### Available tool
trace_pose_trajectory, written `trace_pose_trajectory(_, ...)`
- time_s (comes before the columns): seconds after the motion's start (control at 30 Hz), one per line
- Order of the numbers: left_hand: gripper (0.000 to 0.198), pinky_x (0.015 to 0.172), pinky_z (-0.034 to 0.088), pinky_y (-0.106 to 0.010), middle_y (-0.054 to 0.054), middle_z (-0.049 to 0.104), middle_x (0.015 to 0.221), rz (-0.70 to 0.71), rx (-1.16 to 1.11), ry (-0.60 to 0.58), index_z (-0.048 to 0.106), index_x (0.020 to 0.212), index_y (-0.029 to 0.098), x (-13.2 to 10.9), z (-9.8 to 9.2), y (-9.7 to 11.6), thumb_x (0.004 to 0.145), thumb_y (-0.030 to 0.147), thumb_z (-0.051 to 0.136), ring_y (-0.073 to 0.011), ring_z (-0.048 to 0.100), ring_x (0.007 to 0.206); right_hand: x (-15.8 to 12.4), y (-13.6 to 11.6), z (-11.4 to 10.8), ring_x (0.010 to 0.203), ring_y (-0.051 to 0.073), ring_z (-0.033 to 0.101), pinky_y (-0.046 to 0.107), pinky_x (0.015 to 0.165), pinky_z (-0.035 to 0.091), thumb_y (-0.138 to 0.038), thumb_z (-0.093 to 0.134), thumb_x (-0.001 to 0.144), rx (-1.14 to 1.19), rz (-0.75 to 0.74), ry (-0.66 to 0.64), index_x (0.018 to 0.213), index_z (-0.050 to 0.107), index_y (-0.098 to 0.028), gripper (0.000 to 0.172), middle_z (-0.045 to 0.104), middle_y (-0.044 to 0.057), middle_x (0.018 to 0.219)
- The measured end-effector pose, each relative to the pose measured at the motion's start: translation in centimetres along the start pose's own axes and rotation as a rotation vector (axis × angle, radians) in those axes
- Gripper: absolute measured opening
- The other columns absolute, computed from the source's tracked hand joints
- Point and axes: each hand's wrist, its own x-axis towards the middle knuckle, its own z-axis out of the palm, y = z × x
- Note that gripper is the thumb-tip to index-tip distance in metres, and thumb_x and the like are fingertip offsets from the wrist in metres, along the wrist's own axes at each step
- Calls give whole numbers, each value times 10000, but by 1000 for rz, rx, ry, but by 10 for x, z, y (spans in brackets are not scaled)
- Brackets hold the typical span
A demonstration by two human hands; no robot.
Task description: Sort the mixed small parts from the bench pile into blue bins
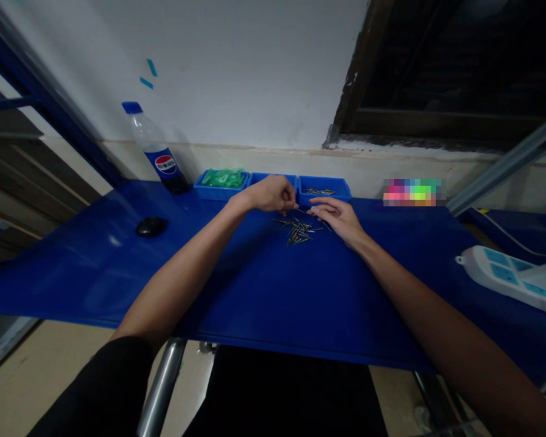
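Note:
A loose pile of thin brass-coloured and dark metal pieces that look like small drill bits (298,232) lies on the blue table (273,291). Just beyond it, my left hand (275,194) is closed in a pinch on one thin piece (301,210), seemingly a drill bit. My right hand (339,220) meets the other end of this piece with its fingertips, the upper fingers stretched out. Behind the hands, the right blue bin (325,195) contains more of the thin pieces. My left hand partly covers the middle blue bin (264,177), so its contents are hidden.
The left blue bin (218,194) holds green plastic bags (224,178). A cola bottle (164,161) stands beside it, with a black computer mouse (150,227) nearer. On the right are a blurred-out colourful item (414,192) and a white case with blue panels (505,273).

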Motion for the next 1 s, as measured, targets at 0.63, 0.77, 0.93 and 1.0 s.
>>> trace_pose_trajectory(0.63,288,812,487,-279,-113,768,938,99,55,57,766,981,93,-1,5,12,899,319,606,-165,691,850,-2,-2,4,852,245,733,458,885,572,-356,883,690,223,115,36,924,820,-234,272,791,67,865)
trace_pose_trajectory(0.77,318,835,483,-323,-136,755,1020,39,214,30,774,1049,103,0,6,9,911,350,630,-212,678,928,2,1,2,954,278,742,491,954,564,-353,886,687,201,64,149,919,808,-235,272,798,67,900)
trace_pose_trajectory(0.93,389,813,490,-302,-96,749,1037,-50,335,-129,735,1185,144,4,13,-2,822,283,740,-194,656,890,3,3,-4,1254,310,658,514,1046,543,-338,829,772,169,-26,210,1218,737,-301,457,743,66,1285)
trace_pose_trajectory(1.0,420,814,493,-301,-99,746,1054,-59,354,-176,726,1212,135,6,17,-5,808,246,741,-195,652,889,2,3,-5,1277,324,643,515,1013,567,-355,795,808,119,-8,189,1301,695,-315,504,709,72,1350)
